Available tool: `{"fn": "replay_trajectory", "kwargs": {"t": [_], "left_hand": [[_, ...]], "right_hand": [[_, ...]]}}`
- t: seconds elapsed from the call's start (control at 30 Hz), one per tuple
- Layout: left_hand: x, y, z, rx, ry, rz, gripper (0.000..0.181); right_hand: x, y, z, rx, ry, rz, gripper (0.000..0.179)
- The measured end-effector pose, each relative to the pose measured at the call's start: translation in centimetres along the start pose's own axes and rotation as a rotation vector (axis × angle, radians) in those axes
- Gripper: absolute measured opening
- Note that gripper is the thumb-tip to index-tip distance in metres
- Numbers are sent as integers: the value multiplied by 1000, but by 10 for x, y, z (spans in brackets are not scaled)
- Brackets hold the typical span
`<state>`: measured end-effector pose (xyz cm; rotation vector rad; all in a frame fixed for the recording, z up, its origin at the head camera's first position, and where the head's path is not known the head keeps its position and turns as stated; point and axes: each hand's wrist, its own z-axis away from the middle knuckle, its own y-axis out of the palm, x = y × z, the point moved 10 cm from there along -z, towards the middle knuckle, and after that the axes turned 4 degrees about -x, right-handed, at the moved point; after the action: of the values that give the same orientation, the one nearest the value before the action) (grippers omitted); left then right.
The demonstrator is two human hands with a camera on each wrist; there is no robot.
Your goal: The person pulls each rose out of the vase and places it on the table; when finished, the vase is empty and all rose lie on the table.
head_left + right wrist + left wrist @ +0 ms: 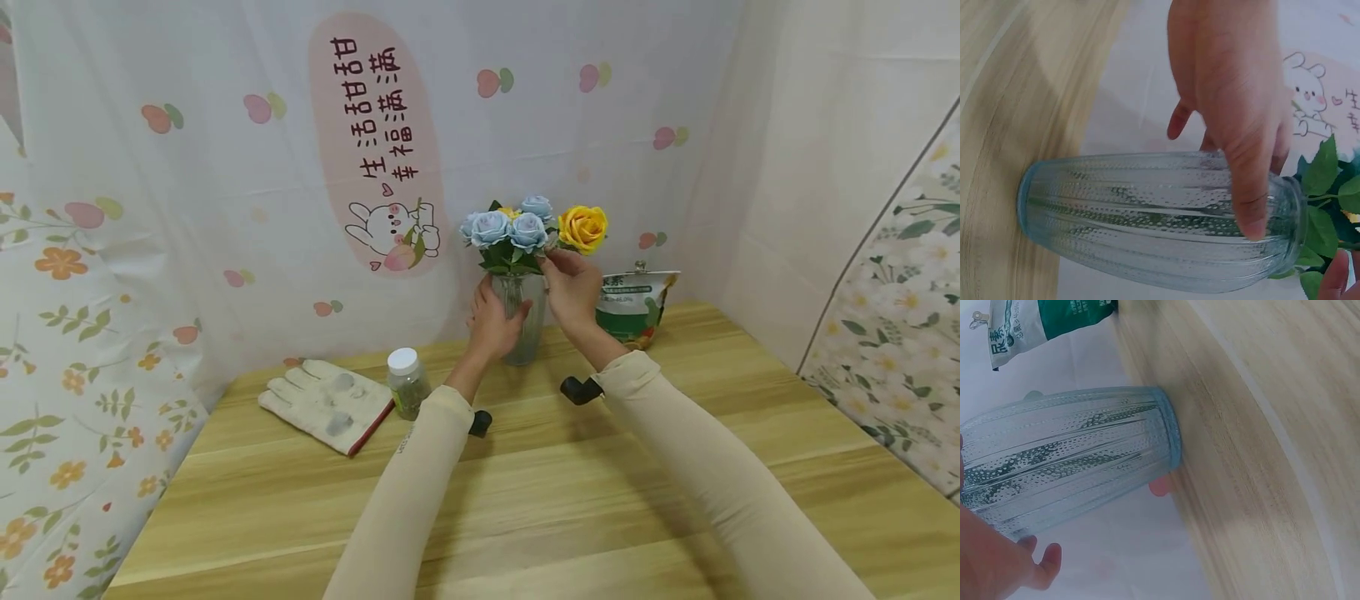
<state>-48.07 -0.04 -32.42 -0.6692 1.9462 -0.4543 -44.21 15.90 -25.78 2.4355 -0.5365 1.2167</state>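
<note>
A ribbed clear glass vase point(529, 321) stands upright on the table, holding a bunch of pale blue roses point(490, 227) with green leaves point(1321, 169). My left hand point(495, 323) grips the vase just below its rim; in the right wrist view its thumb lies across the glass. Over the rim's right side, my right hand point(573, 287) has thumb and fingers drawn together at the stem of a yellow rose point(582, 229), whose bloom leans out right of the blue ones. Only its fingertips point(1334, 278) enter the right wrist view, beside the leaves. Fingers and blooms hide most of that stem.
Behind my right wrist stands a green and white bag point(630, 308) with a metal clip on top. Left of the vase are a white-capped jar point(408, 387) and a pale work glove point(330, 404) on the wooden table point(525, 500). A printed curtain point(247, 192) hangs behind.
</note>
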Motion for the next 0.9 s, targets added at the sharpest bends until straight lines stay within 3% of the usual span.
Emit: {"fn": "replay_trajectory", "kwargs": {"t": [0.2,0.5,0.9], "left_hand": [[1,2,1,0,-6,0,86],[3,1,0,5,-10,25,87],[7,1,3,4,-8,44,88]], "right_hand": [[7,-7,2,-24,17,-91,24],[36,-17,-3,-39,-169,-299,22],[67,-31,5,21,-213,-428,25]]}}
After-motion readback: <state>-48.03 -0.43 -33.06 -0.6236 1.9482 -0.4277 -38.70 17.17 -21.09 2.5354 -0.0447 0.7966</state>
